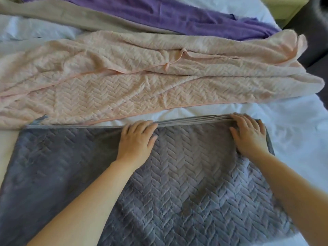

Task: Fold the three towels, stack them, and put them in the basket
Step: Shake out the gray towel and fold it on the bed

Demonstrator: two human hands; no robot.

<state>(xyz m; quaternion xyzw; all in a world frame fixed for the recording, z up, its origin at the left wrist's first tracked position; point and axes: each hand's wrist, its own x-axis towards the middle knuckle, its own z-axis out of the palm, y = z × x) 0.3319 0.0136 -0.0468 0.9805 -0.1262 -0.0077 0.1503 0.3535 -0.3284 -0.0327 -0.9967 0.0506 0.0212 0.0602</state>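
A grey herringbone towel (pixel 186 174) lies folded flat on the bed right in front of me, its layered edges lined up along the far side. My left hand (pixel 136 139) rests flat on that far edge near the middle. My right hand (pixel 248 134) presses flat on the far right corner. Behind it a pink herringbone towel (pixel 142 77) lies rumpled and loosely doubled across the bed. A purple towel (pixel 177 16) lies spread at the far side. No basket is in view.
White bed sheet (pixel 292 121) shows to the right and between the towels. A beige cloth (pixel 79 16) lies at the far left beside the purple towel. The bed's right edge drops to a dark floor (pixel 316 41).
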